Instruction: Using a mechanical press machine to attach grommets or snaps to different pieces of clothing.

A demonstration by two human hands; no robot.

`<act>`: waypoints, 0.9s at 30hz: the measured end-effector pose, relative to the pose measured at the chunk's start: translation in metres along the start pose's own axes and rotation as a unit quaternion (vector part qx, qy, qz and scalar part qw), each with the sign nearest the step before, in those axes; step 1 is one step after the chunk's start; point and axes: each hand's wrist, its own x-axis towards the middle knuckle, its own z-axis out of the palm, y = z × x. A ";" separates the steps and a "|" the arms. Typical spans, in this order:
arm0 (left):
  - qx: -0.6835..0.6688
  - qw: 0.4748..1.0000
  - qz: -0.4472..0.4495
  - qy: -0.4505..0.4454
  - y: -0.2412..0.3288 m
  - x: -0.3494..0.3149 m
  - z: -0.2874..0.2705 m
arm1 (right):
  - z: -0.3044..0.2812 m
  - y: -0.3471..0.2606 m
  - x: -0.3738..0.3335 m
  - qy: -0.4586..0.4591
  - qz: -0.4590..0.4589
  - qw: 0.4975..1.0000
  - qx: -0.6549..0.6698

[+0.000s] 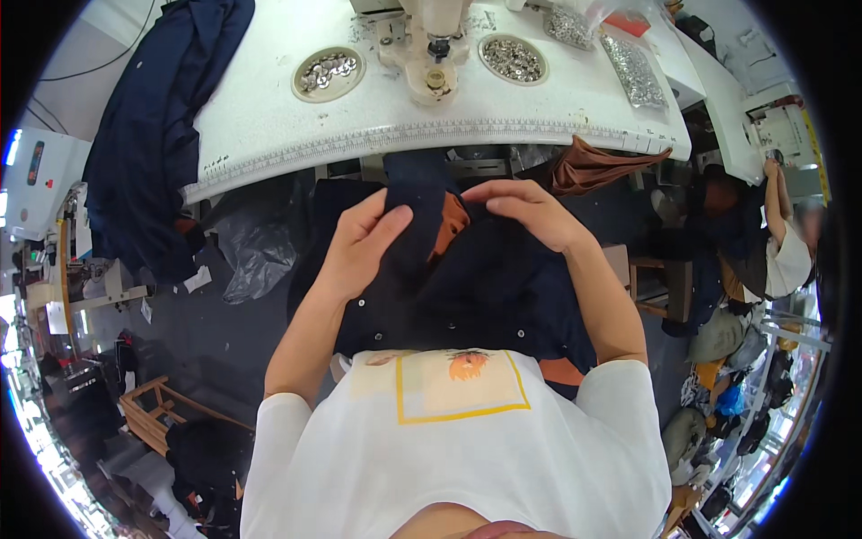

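A navy garment (512, 278) with a rust-brown lining lies across my lap, with several small pale snaps or buttons along its lower part. My left hand (364, 247) is closed on a folded navy edge, thumb on top. To the right, my right hand (530, 211) has its fingers stretched toward the same fold, thumb apart from them, fingertips at the cloth. Between the two hands a patch of the rust-brown lining (451, 225) shows. Straight ahead, beyond the fold, stands a snap-setting press (435, 67) on the white table.
Two round dishes of metal fasteners, one left (329, 74) and one right (513, 59), flank the press. A bag of metal parts (633, 72) lies at right. Another navy garment (148, 135) hangs over the table's left side. A person (786, 251) works at far right.
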 end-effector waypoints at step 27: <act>0.082 0.991 0.019 0.099 -0.055 0.015 0.014 | -0.043 0.000 -0.006 -0.122 -0.046 0.989 -0.071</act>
